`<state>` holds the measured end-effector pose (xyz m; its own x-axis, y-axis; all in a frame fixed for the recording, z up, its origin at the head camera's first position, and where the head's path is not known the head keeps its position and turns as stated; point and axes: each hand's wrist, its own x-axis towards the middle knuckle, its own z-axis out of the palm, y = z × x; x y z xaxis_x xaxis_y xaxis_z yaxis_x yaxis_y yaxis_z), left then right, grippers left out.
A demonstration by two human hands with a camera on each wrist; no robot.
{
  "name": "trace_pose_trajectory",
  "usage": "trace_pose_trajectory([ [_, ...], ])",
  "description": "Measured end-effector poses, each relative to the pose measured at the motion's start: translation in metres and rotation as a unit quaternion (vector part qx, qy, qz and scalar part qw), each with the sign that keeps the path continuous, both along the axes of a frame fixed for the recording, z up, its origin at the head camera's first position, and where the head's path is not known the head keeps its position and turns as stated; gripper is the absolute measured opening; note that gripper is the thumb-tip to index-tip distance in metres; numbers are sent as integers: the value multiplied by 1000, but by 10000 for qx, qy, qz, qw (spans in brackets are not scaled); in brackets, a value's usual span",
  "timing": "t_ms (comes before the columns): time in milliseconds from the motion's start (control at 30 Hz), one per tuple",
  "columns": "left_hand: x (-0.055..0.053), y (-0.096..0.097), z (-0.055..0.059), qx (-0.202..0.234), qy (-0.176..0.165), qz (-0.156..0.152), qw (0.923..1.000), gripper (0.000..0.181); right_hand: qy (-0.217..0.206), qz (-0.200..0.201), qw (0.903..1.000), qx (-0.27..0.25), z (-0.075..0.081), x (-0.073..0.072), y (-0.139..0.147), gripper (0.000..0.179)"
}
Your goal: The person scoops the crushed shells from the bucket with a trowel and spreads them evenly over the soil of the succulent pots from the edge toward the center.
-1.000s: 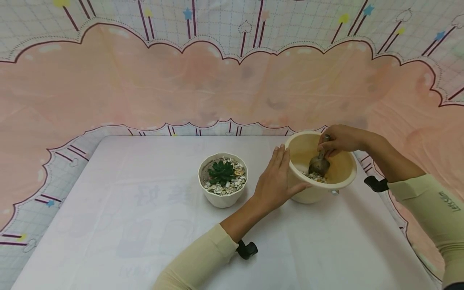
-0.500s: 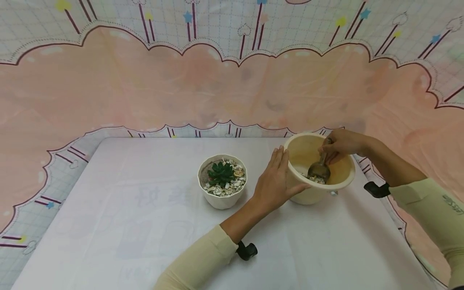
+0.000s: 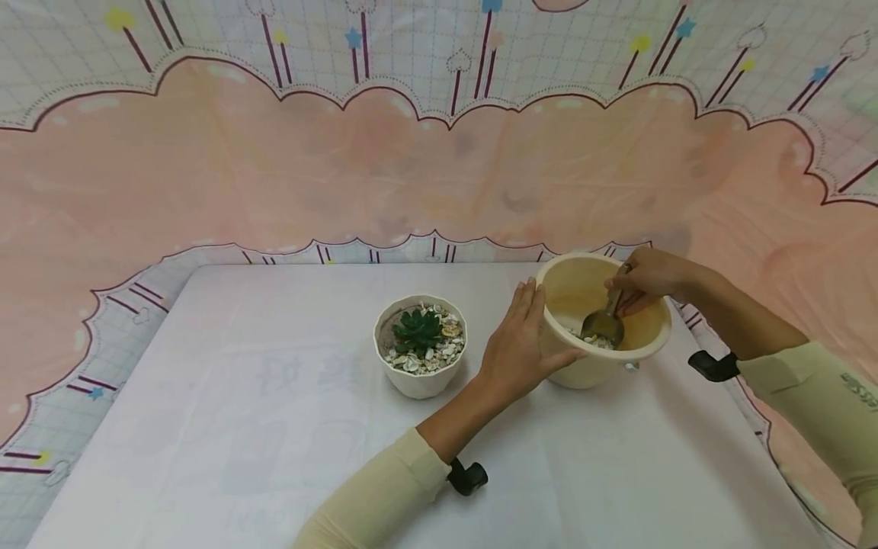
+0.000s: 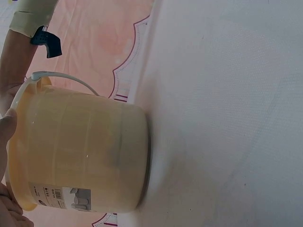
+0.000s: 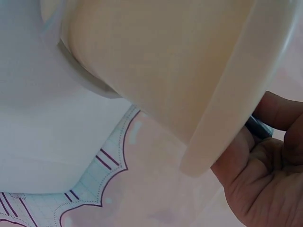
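Note:
A cream plastic bucket (image 3: 583, 374) stands on the white table at the right, with some pale gravel (image 3: 602, 342) at its bottom. Against its near left side rests my left hand (image 3: 517, 347), fingers straight along the wall and thumb spread below the rim. My right hand (image 3: 648, 280) reaches over the far right rim and grips the handle of a metal scoop (image 3: 604, 328), whose bowl dips into the gravel. In the right wrist view the bucket wall hides the scoop's bowl. To the left, a white faceted pot (image 3: 420, 381) holds a green succulent (image 3: 418, 329) among pale pebbles.
The white-covered table (image 3: 274, 442) ends at the back below a peach and white patterned cloth (image 3: 343, 175). A handle (image 4: 66, 75) hangs at the bucket's side in the left wrist view, and a printed label (image 4: 61, 196) is on its wall.
My right hand has lowered slightly, and the scoop has tilted within the bucket, its bowl turned a little. My left hand stays against the bucket. The head view has shifted slightly.

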<state>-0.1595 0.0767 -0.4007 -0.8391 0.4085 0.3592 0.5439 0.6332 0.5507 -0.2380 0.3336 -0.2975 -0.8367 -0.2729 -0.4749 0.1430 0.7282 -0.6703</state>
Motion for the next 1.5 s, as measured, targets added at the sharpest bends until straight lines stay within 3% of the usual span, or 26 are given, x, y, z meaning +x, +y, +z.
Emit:
trace_pose_trajectory([
  [133, 0, 1, 0, 7, 11, 35, 10000, 114, -66, -123, 9998, -144, -3, 4, 0, 31],
  [367, 1, 2, -1, 69, 33, 27, 10000, 113, -601, -570, 9929, -853, -11, 12, -1, 30],
  [967, 1, 2, -1, 180, -46, -28, 9998, 113, -646, -1103, 9793, -1569, -17, 27, -13, 35],
  [1067, 1, 2, -1, 179, -52, -39, 9998, 113, -707, -1046, 9782, -1649, -20, 27, -16, 35],
  [1300, 1, 2, -2, 157, -81, -60, 9998, 113, -697, -727, 9869, -1264, -16, 28, -18, 38],
  [1500, 2, 1, -2, 165, -23, -76, 9998, 113, -676, -974, 9824, -1445, -19, 28, -21, 39],
])
